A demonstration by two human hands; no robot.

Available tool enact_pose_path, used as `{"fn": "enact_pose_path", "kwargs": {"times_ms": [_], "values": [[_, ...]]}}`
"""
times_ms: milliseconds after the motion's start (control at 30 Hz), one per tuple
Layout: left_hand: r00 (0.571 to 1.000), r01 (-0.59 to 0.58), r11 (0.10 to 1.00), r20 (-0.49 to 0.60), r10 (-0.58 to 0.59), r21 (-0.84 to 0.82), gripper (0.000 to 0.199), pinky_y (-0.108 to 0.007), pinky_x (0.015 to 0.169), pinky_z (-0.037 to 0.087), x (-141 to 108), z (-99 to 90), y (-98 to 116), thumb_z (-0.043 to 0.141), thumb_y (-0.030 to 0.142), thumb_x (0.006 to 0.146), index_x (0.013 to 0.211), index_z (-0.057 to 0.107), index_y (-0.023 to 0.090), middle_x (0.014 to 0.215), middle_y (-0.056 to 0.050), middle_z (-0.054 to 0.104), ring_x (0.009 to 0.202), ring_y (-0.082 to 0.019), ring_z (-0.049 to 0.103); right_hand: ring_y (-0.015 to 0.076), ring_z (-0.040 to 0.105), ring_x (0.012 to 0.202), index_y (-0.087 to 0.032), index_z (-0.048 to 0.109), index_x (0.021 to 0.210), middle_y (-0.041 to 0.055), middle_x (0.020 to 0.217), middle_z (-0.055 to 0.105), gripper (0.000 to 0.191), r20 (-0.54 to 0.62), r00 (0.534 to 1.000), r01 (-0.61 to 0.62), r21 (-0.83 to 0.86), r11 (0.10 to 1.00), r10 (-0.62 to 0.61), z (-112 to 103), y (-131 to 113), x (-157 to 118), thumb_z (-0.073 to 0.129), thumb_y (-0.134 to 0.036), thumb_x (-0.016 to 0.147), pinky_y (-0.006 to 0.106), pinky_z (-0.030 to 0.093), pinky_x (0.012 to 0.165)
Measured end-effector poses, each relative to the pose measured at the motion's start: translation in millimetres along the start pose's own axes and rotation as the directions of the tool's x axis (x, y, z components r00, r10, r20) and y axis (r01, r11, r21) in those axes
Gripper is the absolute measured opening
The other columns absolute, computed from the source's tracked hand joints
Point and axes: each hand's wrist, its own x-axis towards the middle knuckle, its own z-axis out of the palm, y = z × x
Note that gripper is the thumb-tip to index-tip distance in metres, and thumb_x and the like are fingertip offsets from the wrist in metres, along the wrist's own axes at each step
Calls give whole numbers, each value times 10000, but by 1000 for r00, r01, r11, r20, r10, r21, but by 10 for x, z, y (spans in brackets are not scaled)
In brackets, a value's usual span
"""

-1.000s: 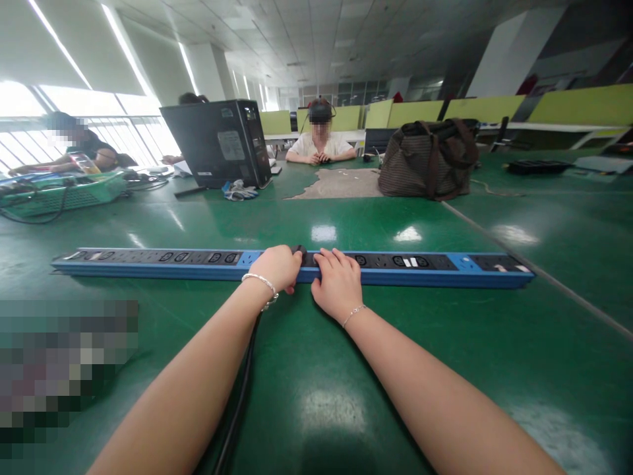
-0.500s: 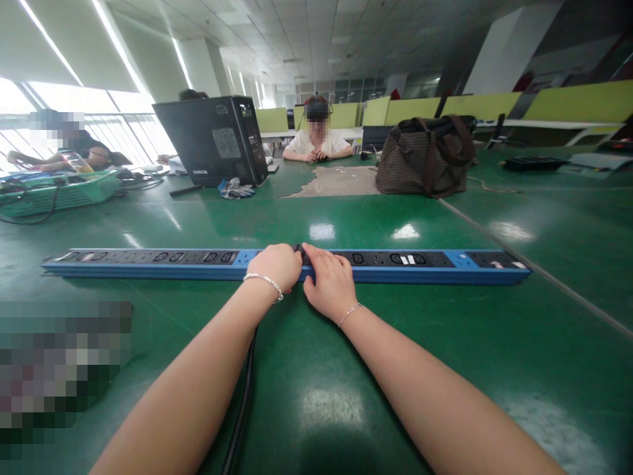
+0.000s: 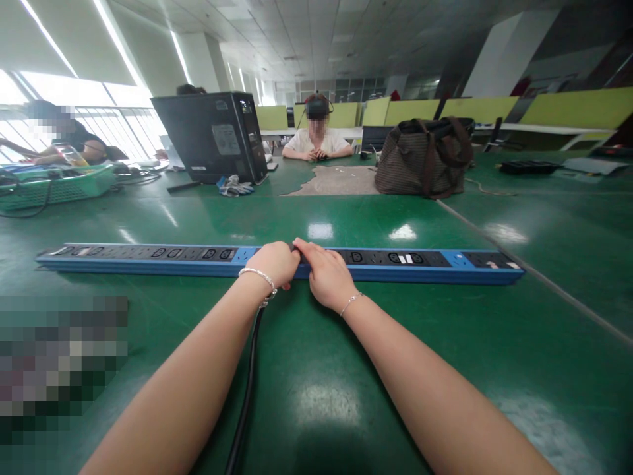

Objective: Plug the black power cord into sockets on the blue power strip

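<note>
A long blue and black power strip (image 3: pixel 148 262) lies across the green table, its sockets facing up. Over its middle, my left hand (image 3: pixel 277 264) is closed around a black plug, mostly hidden by the fingers. A black cable (image 3: pixel 247 389) runs from under that hand down toward the near edge. My right hand (image 3: pixel 329 274) rests on the strip just to the right, its fingers together and their tips meeting the plug beside my left hand.
A black computer case (image 3: pixel 212 138) stands at the back left with gloves (image 3: pixel 235 187) before it. Further left is a green basket (image 3: pixel 74 185) with cables. A brown bag (image 3: pixel 420 158) sits at the back right. A person (image 3: pixel 317 138) sits opposite, another at far left.
The strip's left end has shifted slightly up and left in view. My right hand's fingertips have moved a little left and up, over the plug by my left hand.
</note>
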Motion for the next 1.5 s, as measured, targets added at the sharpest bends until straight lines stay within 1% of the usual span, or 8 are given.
{"fn": "enact_pose_path", "kwargs": {"times_ms": [100,200,400,533,700,1100,1367,1500], "values": [[987,8,962,154,35,-271,509,-236,562,487,-28,-46,-63,257,414,872,684,639,133,669,-101,707,566,-161,659,166,415,1274,-273,363,1391,-20,1414,442,642,6,1000,-4,3,1000,4,3,3,9,357,-53,788,392,332,1037],[981,14,915,182,65,-402,486,-239,511,468,-57,-83,-109,262,406,870,680,616,132,721,-100,719,533,-150,648,161,426,1264,-257,365,1392,-19,1405,453,632,2,1000,-16,20,1000,16,1,-7,6,356,-62,791,384,319,1051],[987,-4,921,146,66,-389,484,-239,556,480,-72,-100,-106,298,364,862,547,589,141,593,-90,687,506,-136,628,158,455,1233,-270,288,1431,-7,1414,442,681,-9,1000,9,21,1000,-9,-34,-37,-11,392,-85,785,382,352,1032],[991,-8,919,119,59,-395,475,-238,520,465,-68,-90,-77,317,374,863,553,591,140,564,-82,675,489,-134,617,145,434,1257,-267,307,1423,-21,1446,392,674,10,1000,7,37,999,-7,-25,-12,-1,379,-73,782,372,338,1053],[994,-4,913,100,49,-407,454,-231,490,451,-64,-64,-60,327,382,864,586,591,139,593,-81,687,479,-127,608,141,462,1232,-230,337,1413,-4,1426,423,644,-4,1000,-5,76,997,5,-5,24,19,365,-68,790,355,338,1062],[992,9,911,120,45,-413,503,-246,488,454,-82,-83,-42,312,369,874,511,583,148,512,-74,649,458,-141,598,174,416,1280,-247,320,1422,5,1442,400,677,34,999,8,122,993,-12,-7,43,22,368,-52,775,410,317,1076],[993,13,857,107,49,-515,438,-243,500,459,-69,-31,-34,315,310,866,529,553,163,555,-63,663,475,-139,608,163,508,1186,-152,443,1344,66,1334,530,580,-85,996,25,143,989,-13,27,57,27,375,-55,775,338,376,1039],[993,36,834,112,31,-550,443,-236,528,467,-61,22,-18,318,303,867,514,546,163,525,-50,646,481,-131,607,161,503,1193,-134,456,1332,75,1330,533,573,-85,996,25,123,992,-15,38,60,26,375,-54,770,332,368,1044]]}}
